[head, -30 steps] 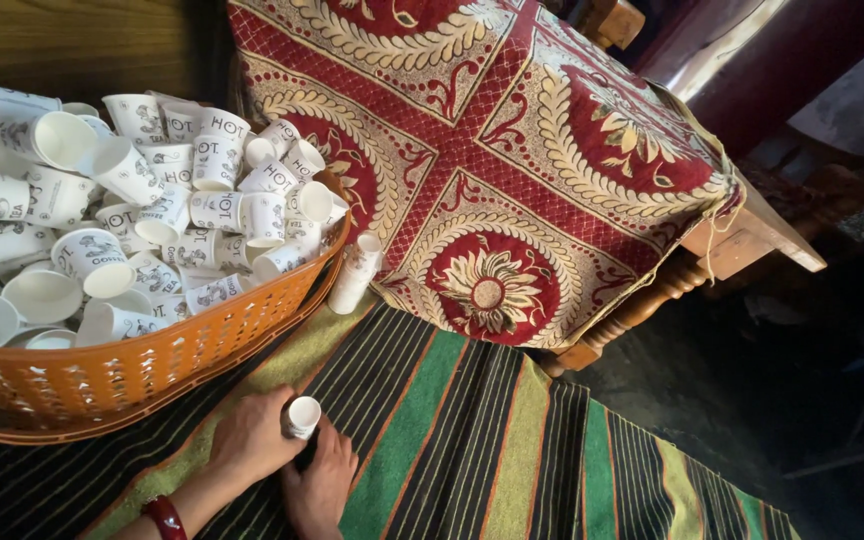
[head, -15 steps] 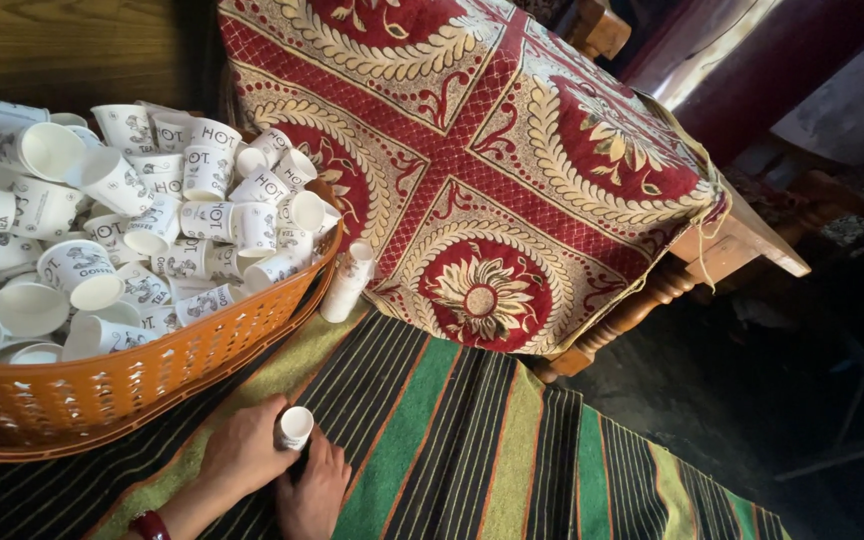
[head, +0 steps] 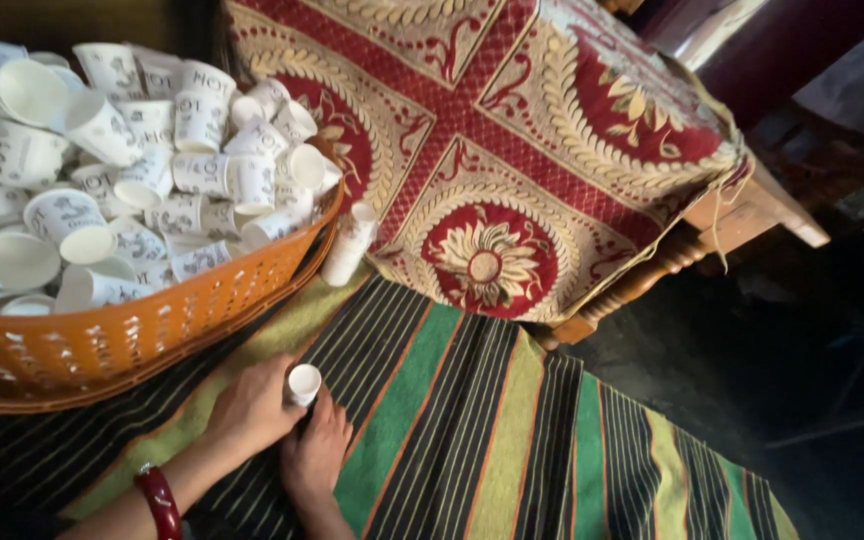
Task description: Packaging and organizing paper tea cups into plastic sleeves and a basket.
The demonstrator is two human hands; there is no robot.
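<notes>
Both hands, left hand [head: 252, 405] and right hand [head: 317, 455], still pinch the small white paper cup [head: 303, 383] between them, unmoved below the orange woven plastic basket [head: 152, 320].

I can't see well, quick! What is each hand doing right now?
Left hand: fingers closed around the small white paper cup.
Right hand: fingers touching the same cup from below.

- Both hands meet low in the view on a mat [head: 512, 440], left hand [head: 252, 408] touching right hand [head: 314, 455].
- A cup [head: 303, 384] sits between them.
- A basket [head: 142, 330] lies just beyond the left hand, with cups [head: 152, 170] heaped in it.
- A stack of cups [head: 349, 243] leans on its rim.
- A table [head: 752, 200] stands well beyond the right hand, under a cloth [head: 512, 140].
</notes>
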